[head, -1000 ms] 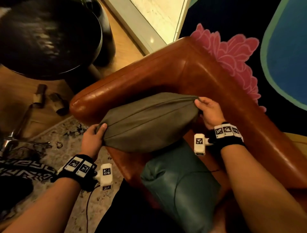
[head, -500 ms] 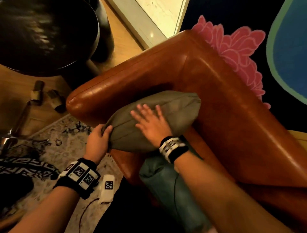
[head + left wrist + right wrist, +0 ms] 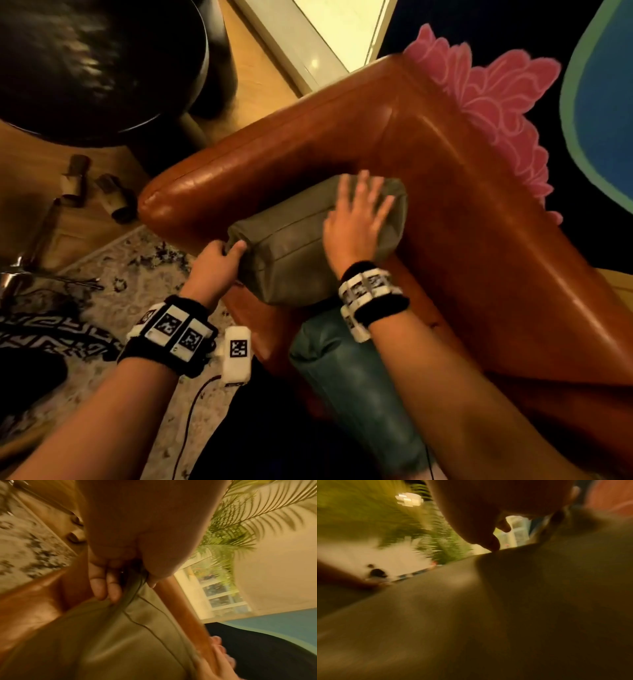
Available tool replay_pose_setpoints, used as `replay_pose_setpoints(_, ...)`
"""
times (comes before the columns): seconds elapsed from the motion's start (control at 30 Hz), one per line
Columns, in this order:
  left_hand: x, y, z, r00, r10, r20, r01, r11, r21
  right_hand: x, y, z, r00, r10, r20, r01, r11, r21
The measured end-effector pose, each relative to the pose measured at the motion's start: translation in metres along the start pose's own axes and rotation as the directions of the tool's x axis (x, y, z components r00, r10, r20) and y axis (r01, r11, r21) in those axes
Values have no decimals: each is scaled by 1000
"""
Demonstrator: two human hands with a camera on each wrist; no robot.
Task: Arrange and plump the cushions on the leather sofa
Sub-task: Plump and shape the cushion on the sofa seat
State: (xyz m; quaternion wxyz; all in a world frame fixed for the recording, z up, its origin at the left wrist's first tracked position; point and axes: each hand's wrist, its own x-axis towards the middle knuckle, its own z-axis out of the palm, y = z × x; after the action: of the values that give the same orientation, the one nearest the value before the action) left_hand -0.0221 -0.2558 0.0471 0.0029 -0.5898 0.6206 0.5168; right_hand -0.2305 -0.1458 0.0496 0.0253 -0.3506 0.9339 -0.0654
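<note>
An olive-grey cushion (image 3: 291, 253) stands in the corner of the brown leather sofa (image 3: 445, 178), against the armrest. My left hand (image 3: 224, 255) pinches its near left corner; the left wrist view shows fingers (image 3: 104, 586) and thumb curled on the corner seam of the cushion (image 3: 120, 635). My right hand (image 3: 356, 219) lies flat with spread fingers on the cushion's front face, toward its right end. The right wrist view is blurred, with the cushion (image 3: 488, 615) filling it under the hand. A teal leather cushion (image 3: 359, 394) lies on the seat below my right forearm.
A dark round stool or table (image 3: 96, 65) stands beyond the armrest. Small brown rolls (image 3: 109, 195) lie on the wood floor. A patterned rug (image 3: 113, 274) is at the left. A pink flower shape (image 3: 496, 102) on a dark rug lies behind the sofa back. A leafy plant (image 3: 248, 520) stands nearby.
My right hand let go of the cushion's right corner, came flat onto its front face, then slid toward its right end. The cushion has sunk deeper into the sofa corner. My left hand kept its grip.
</note>
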Motion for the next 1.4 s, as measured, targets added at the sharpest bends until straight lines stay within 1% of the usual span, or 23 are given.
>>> replay_pose_setpoints(0.03,-5,13,4,999,40,-6,-39,998,47,-26,-23,2,977,-209,-36,211,975,66)
replay_pose_setpoints(0.07,-9,22,7,997,77,-20,-75,994,85,-55,-45,4,925,-378,-30,378,912,161)
replay_pose_setpoints(0.13,-11,25,10,992,116,-40,-111,987,120,-111,-70,14,834,-543,97,494,814,307)
replay_pose_setpoints(0.2,-9,14,5,991,126,-52,-120,988,99,-130,-64,37,824,-525,213,461,840,286)
replay_pose_setpoints(0.3,-12,-4,-2,997,75,-34,-75,997,-11,-96,-37,61,822,-529,213,507,849,152)
replay_pose_setpoints(0.37,-16,-9,1,999,38,17,-35,983,-178,-63,-17,65,773,-609,177,601,793,103)
replay_pose_setpoints(0.47,-17,-10,9,999,50,8,-46,965,-257,-28,4,66,684,-716,138,720,693,32)
replay_pose_setpoints(0.5,-14,-11,11,998,57,4,-54,962,-269,-20,10,67,677,-722,144,728,685,7)
replay_pose_setpoints(0.57,-9,-14,10,999,53,7,-50,963,-264,0,25,69,734,-666,135,676,735,-50)
replay_pose_setpoints(0.67,-6,-21,4,997,29,70,-7,952,-307,42,61,61,892,-428,145,441,894,-79)
replay_pose_setpoints(0.8,-11,-15,2,988,39,147,20,925,-380,82,95,41,920,-343,191,363,929,-77)
replay_pose_setpoints(0.87,-14,-9,3,989,23,148,42,908,-418,86,91,37,992,-97,84,102,993,-54)
replay_pose_setpoints(0.93,-18,-5,0,991,14,135,49,892,-450,95,87,27,971,228,68,-236,955,179)
replay_pose_setpoints(0.97,-20,-4,-2,991,22,133,40,894,-446,102,91,19,949,301,99,-316,888,334)
replay_pose_setpoints(1.03,-28,-5,-10,989,64,135,-3,910,-415,113,105,-6,960,260,103,-268,747,608)
replay_pose_setpoints(1.1,-37,-8,-19,983,95,156,-19,900,-435,120,118,-26,980,186,70,-170,605,778)
replay_pose_setpoints(1.17,-43,-17,-20,975,99,200,2,893,-449,121,126,-28,979,166,114,-178,442,879)
replay_pose_setpoints(1.2,-43,-21,-17,975,85,207,10,908,-420,118,127,-26,967,208,146,-225,435,872)
replay_pose_setpoints(1.27,-42,-20,-2,984,50,173,12,939,-343,104,114,-20,931,355,85,-313,656,687)
replay_pose_setpoints(1.3,-43,-18,8,988,51,149,-1,948,-319,91,97,-18,930,365,-42,-275,768,579)
replay_pose_setpoints(1.33,-43,-15,17,990,57,127,-16,952,-305,72,71,-16,946,273,-177,-150,848,508)
replay_pose_setpoints(1.37,-46,-9,26,992,59,109,-23,951,-308,47,40,-15,959,93,-269,40,892,451)
replay_pose_setpoints(1.4,-47,-8,33,994,61,94,-28,948,-318,18,7,-10,946,-122,-301,241,884,400)
